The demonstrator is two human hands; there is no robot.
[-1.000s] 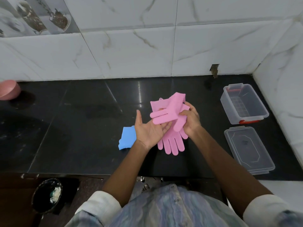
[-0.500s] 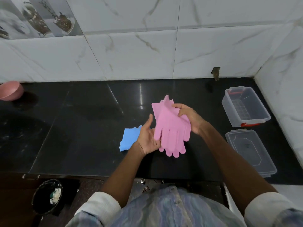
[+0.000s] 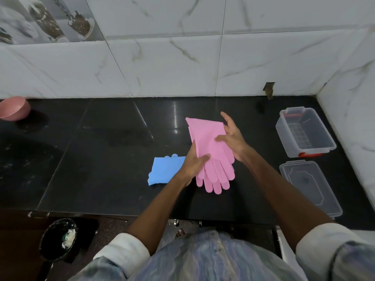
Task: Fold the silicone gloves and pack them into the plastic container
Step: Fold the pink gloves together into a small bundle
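The pink silicone gloves (image 3: 211, 153) are stacked one on the other and held between both hands just above the black countertop (image 3: 97, 169), cuffs pointing toward the tiled wall and fingers hanging toward the person. The left hand (image 3: 193, 162) grips the stack's left edge, thumb pressed across the top glove and the other fingers curled beneath it. The right hand (image 3: 233, 138) rests against the stack's right edge with its fingers spread, thumb laid on the pink surface and index finger raised past the cuff. Touching the left of the pink gloves, partly under the left wrist, a blue silicone glove (image 3: 164, 171) lies flat on the countertop. Well to the right of the pink gloves stands the open clear plastic container (image 3: 304, 132) with red latches, its lid (image 3: 308, 185) lying flat just in front of it.
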